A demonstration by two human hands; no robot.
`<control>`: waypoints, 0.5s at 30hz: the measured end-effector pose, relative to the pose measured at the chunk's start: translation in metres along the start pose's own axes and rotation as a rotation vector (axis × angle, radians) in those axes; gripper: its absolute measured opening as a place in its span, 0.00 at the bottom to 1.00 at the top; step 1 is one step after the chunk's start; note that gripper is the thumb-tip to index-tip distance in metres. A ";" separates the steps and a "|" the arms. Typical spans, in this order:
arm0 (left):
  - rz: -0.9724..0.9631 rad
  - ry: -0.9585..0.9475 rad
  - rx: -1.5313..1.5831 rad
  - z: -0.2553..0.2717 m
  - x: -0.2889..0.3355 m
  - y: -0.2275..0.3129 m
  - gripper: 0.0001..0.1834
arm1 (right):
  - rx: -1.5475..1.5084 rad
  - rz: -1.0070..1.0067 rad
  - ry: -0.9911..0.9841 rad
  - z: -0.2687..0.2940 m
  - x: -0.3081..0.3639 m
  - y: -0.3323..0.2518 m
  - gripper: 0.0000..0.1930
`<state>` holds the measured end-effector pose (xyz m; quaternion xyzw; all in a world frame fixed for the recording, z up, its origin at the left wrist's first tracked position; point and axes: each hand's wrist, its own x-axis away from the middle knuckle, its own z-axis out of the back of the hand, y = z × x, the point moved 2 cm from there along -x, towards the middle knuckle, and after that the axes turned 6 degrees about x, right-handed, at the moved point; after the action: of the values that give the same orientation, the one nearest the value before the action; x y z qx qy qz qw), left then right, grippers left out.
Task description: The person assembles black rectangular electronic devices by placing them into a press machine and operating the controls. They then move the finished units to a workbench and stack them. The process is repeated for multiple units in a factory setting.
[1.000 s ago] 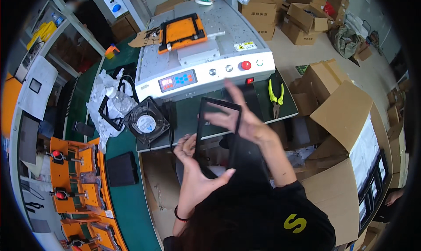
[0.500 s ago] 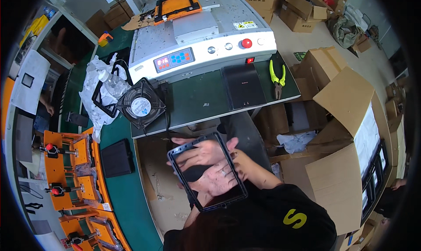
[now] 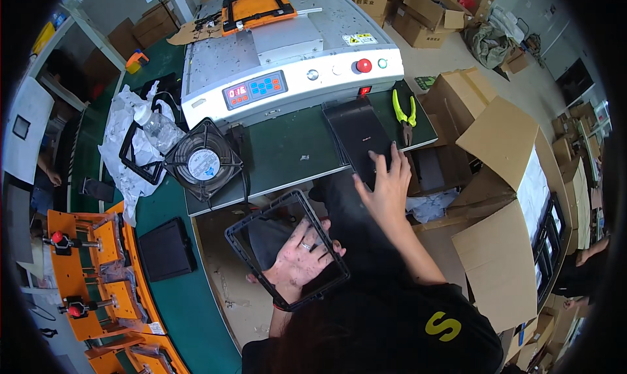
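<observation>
My left hand (image 3: 297, 260) holds a thin black rectangular frame (image 3: 261, 284) tilted over my lap. Its fingers and a ring show through the opening. My right hand (image 3: 390, 194) reaches to the near end of a smooth black flat panel (image 3: 359, 129). Thumb and fingers spread across the panel's width at its edges. This panel lies skewed on top of another dark panel (image 3: 338, 139), and its near end juts past the bench edge.
Behind the panels stands a white machine (image 3: 294, 93) with a lit display. Yellow-handled pliers (image 3: 406, 117) lie at the right. A fan (image 3: 204, 162), clear bottle (image 3: 160, 131) and dark tablet-like piece (image 3: 166, 250) are left. Orange clamp fixtures (image 3: 98, 263) line the left edge; an open carton (image 3: 496, 263) stands right.
My right hand has left the frame and moved up and right to the black panel. The top panel has turned and slid toward me. My left hand keeps the frame, now slightly further left.
</observation>
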<state>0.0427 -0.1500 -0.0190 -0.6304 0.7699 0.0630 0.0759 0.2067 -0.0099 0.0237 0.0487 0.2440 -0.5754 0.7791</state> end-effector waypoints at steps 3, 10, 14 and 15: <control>-0.049 0.370 -0.233 -0.012 -0.005 0.011 0.49 | -0.017 0.002 -0.094 0.003 -0.015 0.003 0.36; -0.219 0.062 -0.090 -0.021 -0.030 0.032 0.74 | -0.220 -0.073 -0.199 -0.002 -0.024 0.012 0.39; -0.242 -0.038 -0.007 -0.027 -0.039 0.037 0.72 | -0.452 -0.230 -0.242 -0.006 -0.030 0.025 0.34; -0.255 -0.033 -0.016 -0.034 -0.043 0.037 0.72 | -0.553 -0.333 -0.263 0.006 -0.035 0.020 0.31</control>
<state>0.0130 -0.1079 0.0233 -0.7226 0.6818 0.0692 0.0909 0.2195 0.0254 0.0400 -0.2793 0.2928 -0.6082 0.6829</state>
